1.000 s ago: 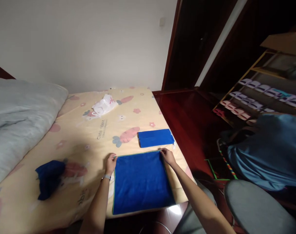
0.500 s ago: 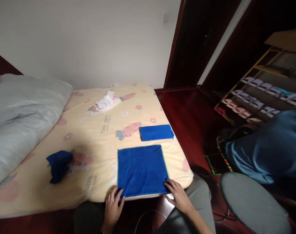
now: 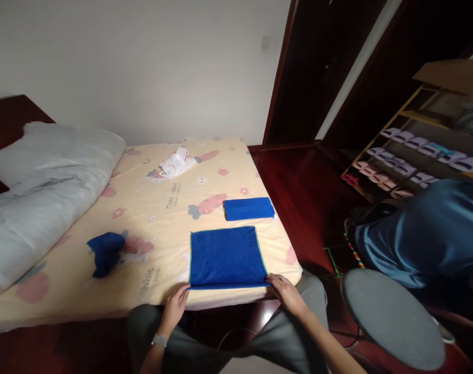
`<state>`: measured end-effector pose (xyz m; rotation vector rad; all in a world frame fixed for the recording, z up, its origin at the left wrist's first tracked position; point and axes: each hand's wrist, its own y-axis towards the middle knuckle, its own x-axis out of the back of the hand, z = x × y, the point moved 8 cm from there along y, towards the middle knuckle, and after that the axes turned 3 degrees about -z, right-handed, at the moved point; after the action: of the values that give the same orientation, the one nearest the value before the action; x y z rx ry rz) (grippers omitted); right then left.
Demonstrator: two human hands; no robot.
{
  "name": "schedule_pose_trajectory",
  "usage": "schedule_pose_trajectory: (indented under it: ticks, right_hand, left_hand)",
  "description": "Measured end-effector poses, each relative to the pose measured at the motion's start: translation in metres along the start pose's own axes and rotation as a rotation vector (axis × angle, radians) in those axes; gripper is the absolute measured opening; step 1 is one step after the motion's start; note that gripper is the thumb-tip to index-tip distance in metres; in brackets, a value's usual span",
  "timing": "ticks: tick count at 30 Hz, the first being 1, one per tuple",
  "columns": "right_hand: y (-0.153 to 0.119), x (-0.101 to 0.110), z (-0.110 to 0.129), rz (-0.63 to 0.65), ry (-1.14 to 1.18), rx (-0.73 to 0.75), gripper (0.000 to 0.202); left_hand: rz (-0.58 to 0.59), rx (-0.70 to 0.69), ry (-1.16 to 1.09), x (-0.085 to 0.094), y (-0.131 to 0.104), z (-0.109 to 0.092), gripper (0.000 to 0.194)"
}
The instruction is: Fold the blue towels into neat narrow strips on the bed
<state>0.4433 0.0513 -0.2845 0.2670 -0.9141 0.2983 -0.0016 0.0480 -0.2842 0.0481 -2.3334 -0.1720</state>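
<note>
A blue cloth (image 3: 224, 254) with a thin green edge lies spread on the bed's front right corner. My left hand (image 3: 177, 301) pinches its near left corner, and my right hand (image 3: 285, 291) grips the near right corner. Between them the near edge is slightly raised and rolled over. Just beyond it lies a folded blue cloth (image 3: 249, 209), flat and rectangular. Off to the left, a crumpled blue cloth (image 3: 106, 252) rests on the patterned sheet.
The bed (image 3: 143, 202) has a yellow printed sheet, with a grey quilt (image 3: 53, 197) heaped at left and a white plastic bag (image 3: 178, 162) farther back. To the right are a round stool (image 3: 392, 317), a person in blue (image 3: 416, 234) and a rack of slippers (image 3: 416, 140).
Both hands have closed on the near corners of the spread cloth. Its near edge has been lifted and drawn away from the bed's edge. The view has shifted slightly.
</note>
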Motion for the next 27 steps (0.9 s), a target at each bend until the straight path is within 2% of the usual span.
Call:
schedule_pose_trajectory:
  ticks: [3, 6, 9, 15, 21, 27]
  right_hand:
    - [0.007, 0.000, -0.002, 0.019, 0.090, -0.020, 0.030]
    - [0.015, -0.002, -0.015, -0.008, 0.173, -0.116, 0.031]
    - [0.022, -0.002, -0.029, -0.026, 0.249, -0.214, 0.035]
    - [0.033, 0.002, -0.041, -0.070, 0.402, -0.285, 0.045]
    - [0.047, 0.006, -0.042, -0.183, 0.456, -0.341, 0.059]
    - [0.059, 0.011, -0.042, -0.196, 0.464, -0.340, 0.061]
  left_hand:
    - [-0.001, 0.171, -0.203, -0.008, 0.007, 0.013, 0.042]
    - [0.000, 0.261, -0.287, -0.014, 0.012, 0.021, 0.052]
    - [-0.006, 0.262, -0.287, -0.013, 0.016, 0.022, 0.052]
    - [-0.030, 0.256, -0.277, -0.009, 0.021, 0.020, 0.052]
    - [-0.118, 0.271, -0.290, -0.013, 0.034, 0.020, 0.060]
    - [-0.104, 0.254, -0.298, -0.013, 0.048, 0.020, 0.055]
